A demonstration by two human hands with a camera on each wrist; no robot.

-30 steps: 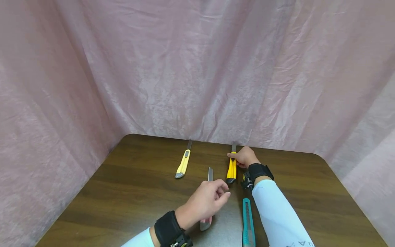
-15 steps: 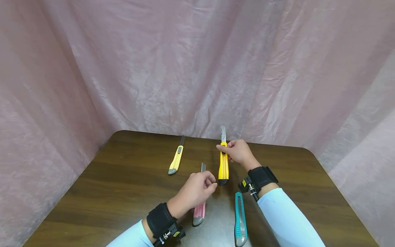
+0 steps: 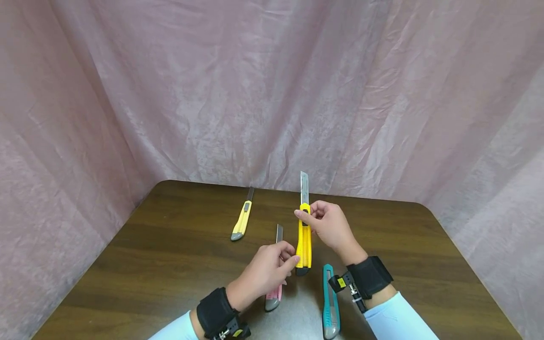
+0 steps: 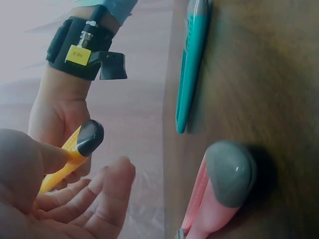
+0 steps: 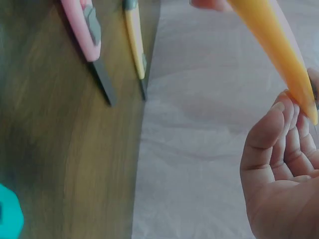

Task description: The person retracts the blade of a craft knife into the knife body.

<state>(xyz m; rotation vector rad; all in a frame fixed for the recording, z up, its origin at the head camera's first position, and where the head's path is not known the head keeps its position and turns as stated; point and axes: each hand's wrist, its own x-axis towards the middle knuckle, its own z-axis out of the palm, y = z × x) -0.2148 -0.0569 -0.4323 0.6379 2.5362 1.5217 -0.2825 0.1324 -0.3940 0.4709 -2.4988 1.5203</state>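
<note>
A bright yellow utility knife (image 3: 304, 241) with a black end cap is held upright-ish above the table, its long silver blade (image 3: 304, 187) extended and pointing away. My right hand (image 3: 333, 226) grips its upper handle, thumb across the front by the black slider. At the lower end, my left hand (image 3: 265, 269) has its thumb against the handle near the cap and its fingers beside it. In the left wrist view that thumb overlaps the yellow handle (image 4: 59, 177). Under my left hand lies a pink utility knife (image 3: 273, 296) with a grey end, partly hidden, blade out.
A teal utility knife (image 3: 330, 302) lies near the front, below my right wrist. A pale yellow utility knife (image 3: 242, 221) with its blade out lies at the back left of the brown wooden table (image 3: 170, 245). A pink curtain (image 3: 221, 94) hangs behind.
My right hand has lifted the yellow utility knife off the table and brought it nearer and left, its end cap now at my left hand. My left thumb has come against the handle.
</note>
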